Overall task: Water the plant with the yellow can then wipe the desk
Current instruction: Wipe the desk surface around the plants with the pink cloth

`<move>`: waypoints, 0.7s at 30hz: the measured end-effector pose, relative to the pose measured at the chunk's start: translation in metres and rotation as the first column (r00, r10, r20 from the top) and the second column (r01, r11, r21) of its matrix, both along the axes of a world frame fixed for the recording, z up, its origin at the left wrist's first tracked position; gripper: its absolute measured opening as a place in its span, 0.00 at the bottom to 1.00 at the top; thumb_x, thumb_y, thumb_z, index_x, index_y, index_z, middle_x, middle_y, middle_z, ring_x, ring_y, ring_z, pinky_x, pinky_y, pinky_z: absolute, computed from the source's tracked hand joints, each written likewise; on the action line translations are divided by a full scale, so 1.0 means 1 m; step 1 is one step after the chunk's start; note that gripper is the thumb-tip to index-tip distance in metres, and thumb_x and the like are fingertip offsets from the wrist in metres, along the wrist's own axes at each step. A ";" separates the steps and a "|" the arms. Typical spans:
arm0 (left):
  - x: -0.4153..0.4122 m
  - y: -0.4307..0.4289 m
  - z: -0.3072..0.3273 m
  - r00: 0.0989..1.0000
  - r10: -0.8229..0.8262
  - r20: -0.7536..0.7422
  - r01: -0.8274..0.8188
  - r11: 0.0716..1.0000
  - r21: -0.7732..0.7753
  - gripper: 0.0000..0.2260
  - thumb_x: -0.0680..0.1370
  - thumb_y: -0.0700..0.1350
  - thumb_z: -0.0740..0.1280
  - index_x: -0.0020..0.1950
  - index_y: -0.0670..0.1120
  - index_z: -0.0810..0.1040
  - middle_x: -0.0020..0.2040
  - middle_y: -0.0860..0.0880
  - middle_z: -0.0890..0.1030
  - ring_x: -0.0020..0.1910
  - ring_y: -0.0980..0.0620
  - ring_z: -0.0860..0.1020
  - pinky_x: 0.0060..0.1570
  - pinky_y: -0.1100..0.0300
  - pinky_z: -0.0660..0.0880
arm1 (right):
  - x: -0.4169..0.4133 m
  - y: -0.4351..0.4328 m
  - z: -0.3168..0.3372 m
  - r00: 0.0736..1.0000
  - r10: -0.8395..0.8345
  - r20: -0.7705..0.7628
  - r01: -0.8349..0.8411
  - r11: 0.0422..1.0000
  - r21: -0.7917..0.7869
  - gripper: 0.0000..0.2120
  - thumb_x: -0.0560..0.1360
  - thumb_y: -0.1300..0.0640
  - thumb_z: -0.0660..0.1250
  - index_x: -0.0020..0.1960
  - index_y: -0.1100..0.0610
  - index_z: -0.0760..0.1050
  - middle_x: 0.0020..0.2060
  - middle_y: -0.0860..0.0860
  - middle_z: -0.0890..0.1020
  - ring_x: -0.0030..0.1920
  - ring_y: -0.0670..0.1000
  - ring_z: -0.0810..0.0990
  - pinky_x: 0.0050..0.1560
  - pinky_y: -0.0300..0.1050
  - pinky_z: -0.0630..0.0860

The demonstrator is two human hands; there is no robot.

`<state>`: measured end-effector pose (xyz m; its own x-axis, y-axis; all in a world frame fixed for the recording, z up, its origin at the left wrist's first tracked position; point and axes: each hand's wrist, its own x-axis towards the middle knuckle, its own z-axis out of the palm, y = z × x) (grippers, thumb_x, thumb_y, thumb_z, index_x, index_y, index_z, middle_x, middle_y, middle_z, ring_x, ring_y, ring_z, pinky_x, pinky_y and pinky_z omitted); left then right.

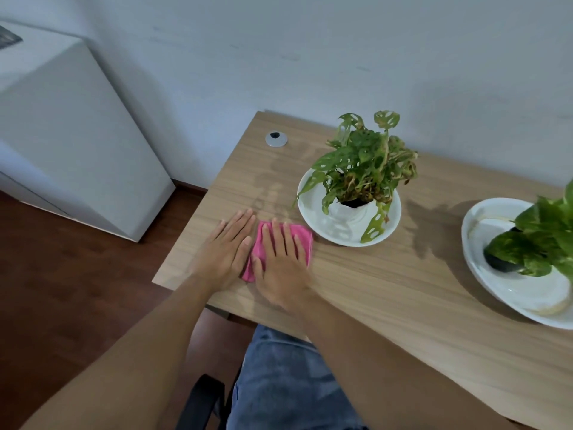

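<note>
A pink cloth (305, 237) lies flat on the wooden desk (387, 293) near its left end. My right hand (280, 262) presses flat on the cloth with fingers spread. My left hand (228, 246) rests palm down on the bare desk just left of the cloth, touching its edge. A leafy plant (362, 159) in a white pot stands in a white dish (313, 206) right of the cloth. The yellow can is not in view.
A second plant (539, 240) sits in a white dish (496, 274) at the right edge. A grey cable grommet (276, 139) sits in the desk's far left corner. A white cabinet (71, 141) stands left on the wooden floor. My lap and a chair are below the desk edge.
</note>
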<state>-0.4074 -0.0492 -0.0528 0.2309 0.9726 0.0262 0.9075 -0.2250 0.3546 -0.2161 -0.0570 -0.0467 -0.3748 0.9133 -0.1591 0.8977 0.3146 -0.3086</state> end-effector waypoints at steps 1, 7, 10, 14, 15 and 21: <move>0.001 0.000 0.001 1.000 0.010 0.018 -0.010 1.000 -0.005 0.27 0.91 0.54 0.44 0.91 0.51 0.54 0.91 0.56 0.51 0.89 0.61 0.44 0.89 0.51 0.46 | 0.004 0.001 0.002 1.000 0.023 -0.010 -0.023 1.000 -0.005 0.37 0.90 0.41 0.46 0.91 0.56 0.38 0.91 0.54 0.38 0.90 0.55 0.35 0.88 0.59 0.37; 0.024 -0.001 0.009 0.996 0.062 0.059 -0.064 0.997 0.039 0.31 0.90 0.59 0.42 0.89 0.45 0.62 0.89 0.47 0.63 0.89 0.51 0.59 0.88 0.48 0.55 | 0.054 -0.019 0.006 0.993 0.110 -0.045 -0.108 0.993 0.040 0.36 0.90 0.41 0.45 0.91 0.61 0.46 0.91 0.56 0.47 0.91 0.55 0.40 0.89 0.58 0.44; 0.048 -0.010 0.013 0.997 0.008 0.076 -0.014 0.996 0.084 0.29 0.91 0.55 0.46 0.88 0.42 0.63 0.87 0.44 0.66 0.88 0.46 0.61 0.89 0.51 0.48 | 0.093 -0.040 0.002 0.989 0.138 -0.050 -0.133 0.987 0.087 0.34 0.91 0.42 0.45 0.91 0.59 0.46 0.91 0.54 0.48 0.91 0.51 0.40 0.90 0.55 0.47; 0.084 -0.025 0.004 0.987 -0.143 0.072 0.134 0.985 0.112 0.27 0.91 0.52 0.53 0.89 0.43 0.62 0.89 0.44 0.63 0.89 0.46 0.57 0.90 0.48 0.46 | 0.143 -0.066 -0.006 0.992 0.123 -0.033 -0.118 0.983 0.140 0.33 0.92 0.43 0.47 0.91 0.58 0.48 0.91 0.51 0.49 0.90 0.49 0.41 0.89 0.53 0.47; 0.092 -0.028 -0.001 0.983 -0.171 0.072 0.162 0.979 0.120 0.27 0.91 0.52 0.53 0.89 0.43 0.62 0.89 0.44 0.64 0.89 0.47 0.58 0.90 0.46 0.47 | 0.153 -0.070 -0.007 0.994 0.108 -0.030 -0.102 0.983 0.151 0.33 0.92 0.43 0.47 0.91 0.58 0.49 0.91 0.51 0.49 0.90 0.48 0.42 0.89 0.52 0.47; 0.150 -0.041 -0.005 0.953 -0.288 0.093 0.271 0.949 0.162 0.25 0.90 0.49 0.58 0.86 0.42 0.68 0.86 0.44 0.70 0.87 0.46 0.65 0.89 0.52 0.48 | 0.214 -0.077 -0.008 1.000 -0.003 -0.019 0.006 0.985 0.170 0.32 0.92 0.43 0.47 0.91 0.58 0.54 0.91 0.51 0.53 0.90 0.49 0.48 0.88 0.52 0.50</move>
